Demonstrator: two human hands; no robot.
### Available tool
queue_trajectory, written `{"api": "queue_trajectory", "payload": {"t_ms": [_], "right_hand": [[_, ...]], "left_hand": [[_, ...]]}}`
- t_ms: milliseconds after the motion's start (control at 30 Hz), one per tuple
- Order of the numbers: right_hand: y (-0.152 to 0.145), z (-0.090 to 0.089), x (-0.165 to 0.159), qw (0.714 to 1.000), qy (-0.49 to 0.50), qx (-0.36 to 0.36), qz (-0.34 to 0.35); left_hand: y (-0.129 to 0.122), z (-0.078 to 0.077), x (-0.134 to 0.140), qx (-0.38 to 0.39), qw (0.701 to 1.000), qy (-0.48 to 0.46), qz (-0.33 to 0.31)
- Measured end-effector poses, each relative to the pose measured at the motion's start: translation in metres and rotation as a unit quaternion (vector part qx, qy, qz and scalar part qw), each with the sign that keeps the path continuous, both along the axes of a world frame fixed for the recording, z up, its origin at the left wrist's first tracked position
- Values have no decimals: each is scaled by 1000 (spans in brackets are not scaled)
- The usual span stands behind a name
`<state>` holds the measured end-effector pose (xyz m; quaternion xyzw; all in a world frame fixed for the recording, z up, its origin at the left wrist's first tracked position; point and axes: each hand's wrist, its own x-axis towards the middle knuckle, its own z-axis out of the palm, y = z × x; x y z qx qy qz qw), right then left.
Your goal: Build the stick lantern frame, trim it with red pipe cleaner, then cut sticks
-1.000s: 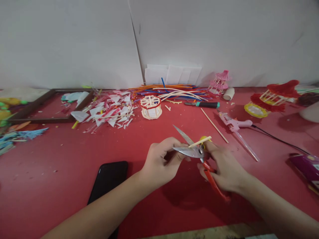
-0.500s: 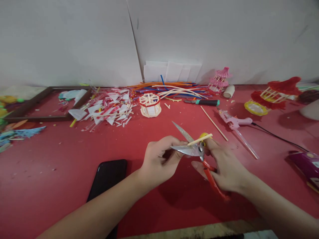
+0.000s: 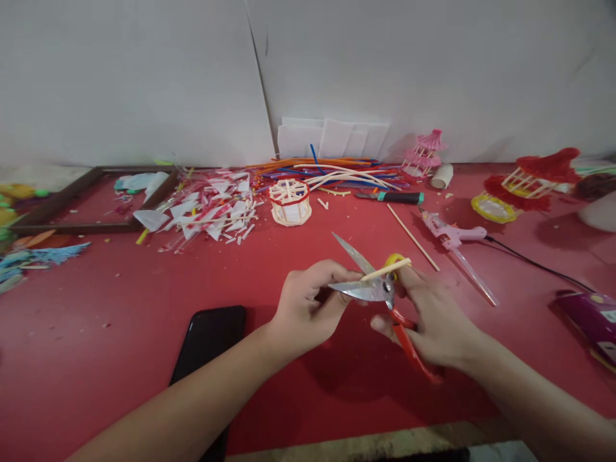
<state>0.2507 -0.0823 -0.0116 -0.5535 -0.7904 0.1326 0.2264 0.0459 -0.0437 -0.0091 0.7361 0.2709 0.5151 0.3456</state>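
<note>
So we've got our right hand (image 3: 440, 321) gripping red-handled metal scissors (image 3: 387, 290) and our left hand (image 3: 308, 298) seemingly pinching a short straight cream stick (image 3: 385, 269), not yet snipped between the open blades, while a cream, red-rimmed drum-shaped frame (image 3: 290, 204) looks mostly built on the red table (image 3: 144, 282).

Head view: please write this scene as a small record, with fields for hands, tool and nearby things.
Left hand: holds one end of pale stick
Right hand: holds red-handled scissors
Tool state: open, pale stick between blades
Beyond hands: small red-rimmed stick frame
Right side: pink glue gun on red table
Left side: black phone, partly hidden
</note>
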Motion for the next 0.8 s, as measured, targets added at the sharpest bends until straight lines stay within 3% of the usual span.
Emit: {"api": "queue_trajectory", "payload": {"t_ms": [567,800], "right_hand": [[2,-2,2,998,-23,51,11],[0,0,2,1000,-7,23,8]], "left_hand": [[0,-2,-2,30,999,21,-3],[2,-4,-3,53,998,26,8]]}}
